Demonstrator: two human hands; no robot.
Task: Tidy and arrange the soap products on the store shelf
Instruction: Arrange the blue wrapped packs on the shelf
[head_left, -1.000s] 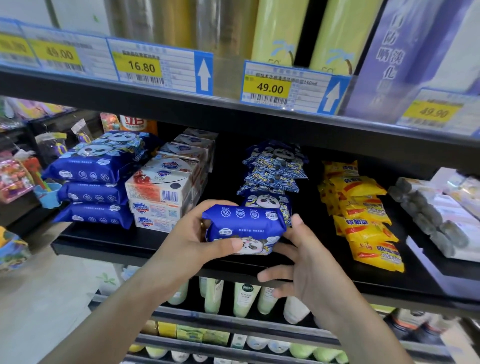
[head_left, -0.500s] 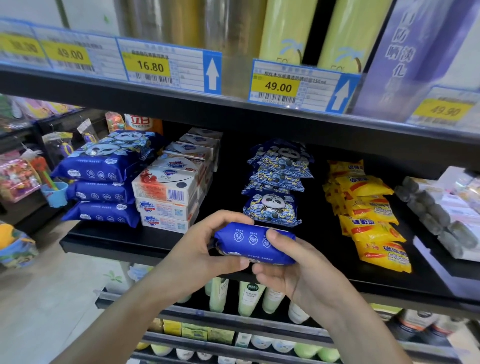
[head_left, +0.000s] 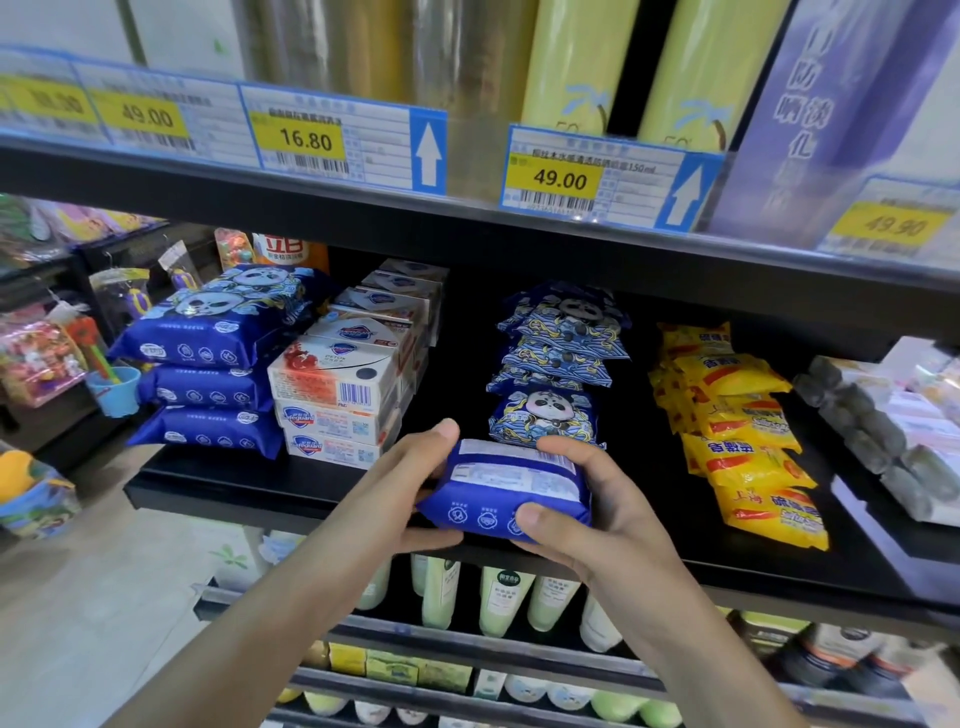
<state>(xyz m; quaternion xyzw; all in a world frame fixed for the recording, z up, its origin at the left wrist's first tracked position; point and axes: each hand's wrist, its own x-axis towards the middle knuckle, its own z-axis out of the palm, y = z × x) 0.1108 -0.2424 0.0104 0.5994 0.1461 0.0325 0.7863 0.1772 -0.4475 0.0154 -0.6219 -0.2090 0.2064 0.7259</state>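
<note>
Hands meet on one blue soap pack (head_left: 506, 488) at the front edge of the black shelf (head_left: 218, 480); the left hand (head_left: 400, 493) grips its left end, thumb on top and fingers curled beneath, and the right hand (head_left: 592, 499) grips its right end, thumb on the front face, fingers over the top edge. A second ago the pack showed its panda picture toward the camera and only the left hand held it, with the right hand spread below; half a second ago it was partway through a turn with the right hand closing on it; now the white label side faces up, so the pack has been flipped over between the hands. It is raised just in front of the row of panda packs (head_left: 558, 353), near the frontmost one but apart from it; whether its underside touches the shelf lip cannot be told. The flip probably means the person is checking the pack or choosing which face should show before setting it down; the likely spots are the front of that row or the stack of larger blue packs (head_left: 208, 358) on the left, beside the white soap boxes (head_left: 337, 400). The yellow soap packs (head_left: 748, 431) on the right lie unevenly and look like later work.
</note>
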